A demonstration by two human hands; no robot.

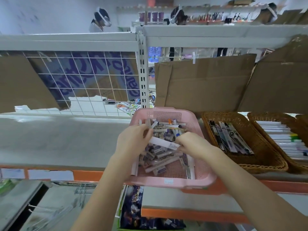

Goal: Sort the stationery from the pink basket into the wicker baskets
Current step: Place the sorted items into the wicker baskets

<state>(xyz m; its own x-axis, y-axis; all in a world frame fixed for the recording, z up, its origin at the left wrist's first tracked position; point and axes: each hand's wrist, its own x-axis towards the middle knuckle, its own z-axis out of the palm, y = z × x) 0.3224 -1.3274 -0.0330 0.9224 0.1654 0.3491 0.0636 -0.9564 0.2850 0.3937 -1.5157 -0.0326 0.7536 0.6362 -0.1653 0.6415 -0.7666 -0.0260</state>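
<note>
The pink basket [168,181] stands on the shelf in front of me, holding several pens, markers and small boxed items [160,161]. Both hands are inside it. My left hand [131,139] grips a bunch of pens [147,125] whose tips stick up past its fingers. My right hand [190,145] pinches the end of a long white packet [164,142] that lies between the two hands. To the right stands a wicker basket [260,157] with long flat packets [230,137] in it, and beside it a second wicker basket [260,117] filled with white packets.
A white wire grid [80,84] and cardboard sheets [203,82] back the shelf. Bare grey shelf board [58,139] lies left of the pink basket. An orange beam [88,175] edges the shelf front. People stand beyond the upper shelf [216,30]. Goods sit on the lower shelf.
</note>
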